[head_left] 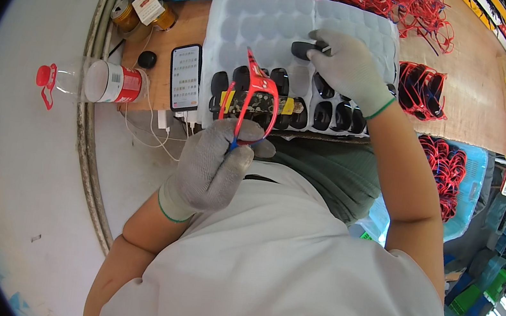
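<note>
My left hand (pixel 209 168), in a grey glove, is closed around a red eyeglass frame (pixel 262 84) with a blue part near the fingers; the frame stands up in front of the tray. My gloved right hand (pixel 351 67) pinches a dark lens (pixel 302 50) above the white moulded tray (pixel 272 22). Black lenses (pixel 322 115) sit in the cups of the tray's near rows, while the far cups hold none that I can see. A dark patterned strip with yellow ends (pixel 257 104) lies across the near rows, partly behind the frame.
A phone (pixel 185 77) lies left of the tray, with cables below. A large plastic bottle (pixel 92 79) is further left. Red frames (pixel 372 0) heap behind the tray; assembled red sunglasses (pixel 421 91) lie right. A blue basket (pixel 471 182) holds more red frames beside the table.
</note>
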Tool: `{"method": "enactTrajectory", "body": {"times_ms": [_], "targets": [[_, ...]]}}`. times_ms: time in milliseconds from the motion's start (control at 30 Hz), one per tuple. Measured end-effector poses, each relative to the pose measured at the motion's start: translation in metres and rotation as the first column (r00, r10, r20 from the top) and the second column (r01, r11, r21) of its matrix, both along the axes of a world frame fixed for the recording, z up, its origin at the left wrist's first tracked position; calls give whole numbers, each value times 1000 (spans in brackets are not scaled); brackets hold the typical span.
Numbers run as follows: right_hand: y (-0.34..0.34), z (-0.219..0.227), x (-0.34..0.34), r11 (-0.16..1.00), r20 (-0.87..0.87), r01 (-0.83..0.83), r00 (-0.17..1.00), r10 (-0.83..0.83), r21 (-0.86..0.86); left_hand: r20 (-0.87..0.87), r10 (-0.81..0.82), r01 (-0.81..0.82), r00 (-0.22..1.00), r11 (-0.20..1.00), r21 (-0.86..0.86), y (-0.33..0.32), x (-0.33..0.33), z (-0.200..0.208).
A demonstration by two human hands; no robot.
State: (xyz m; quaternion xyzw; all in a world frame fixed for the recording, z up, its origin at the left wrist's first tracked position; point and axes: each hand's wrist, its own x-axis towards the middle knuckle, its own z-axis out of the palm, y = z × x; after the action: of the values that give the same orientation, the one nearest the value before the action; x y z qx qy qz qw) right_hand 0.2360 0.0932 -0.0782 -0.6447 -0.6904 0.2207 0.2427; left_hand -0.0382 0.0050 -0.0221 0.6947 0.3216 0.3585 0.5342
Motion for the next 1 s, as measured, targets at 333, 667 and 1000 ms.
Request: {"method": "enactTrajectory", "body": {"times_ms": [333, 667, 1000], "targets": [[-57, 3, -26, 982, 566, 181, 804, -183, 61, 13, -60, 60, 998, 998, -6, -5, -5, -3], [-98, 31, -14, 980, -15, 178, 984, -178, 93, -8, 21, -21, 1000, 999, 42, -9, -21, -12], [-171, 59, -59, 997, -786, 76, 615, -65, -22, -300, -205, 273, 932, 939, 207, -8, 9, 15]]}}
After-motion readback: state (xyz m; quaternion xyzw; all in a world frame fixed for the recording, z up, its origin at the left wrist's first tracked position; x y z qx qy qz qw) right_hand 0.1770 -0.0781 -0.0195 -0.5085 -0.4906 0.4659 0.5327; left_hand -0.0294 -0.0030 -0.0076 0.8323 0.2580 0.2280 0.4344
